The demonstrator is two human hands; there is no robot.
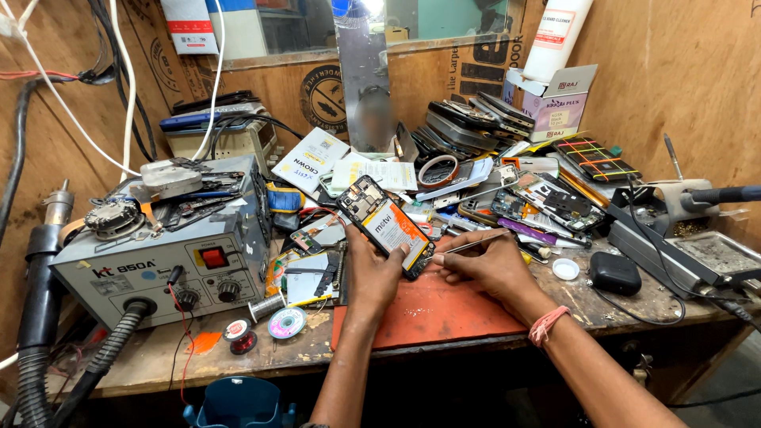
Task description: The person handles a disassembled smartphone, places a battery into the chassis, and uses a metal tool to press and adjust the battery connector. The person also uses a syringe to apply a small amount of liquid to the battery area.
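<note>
Two hands | left hand (371, 273) holds opened phone (386, 225) | cluttered wooden bench (444, 333)

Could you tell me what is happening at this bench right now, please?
A person is working on an opened phone with its back cover off and its battery showing. The left hand props the phone up, tilted, over a red mat on the wooden bench. The right hand holds tweezers with the tips at the phone's lower edge. A grey rework station stands to the left, and phone parts and boards lie piled behind.
</note>
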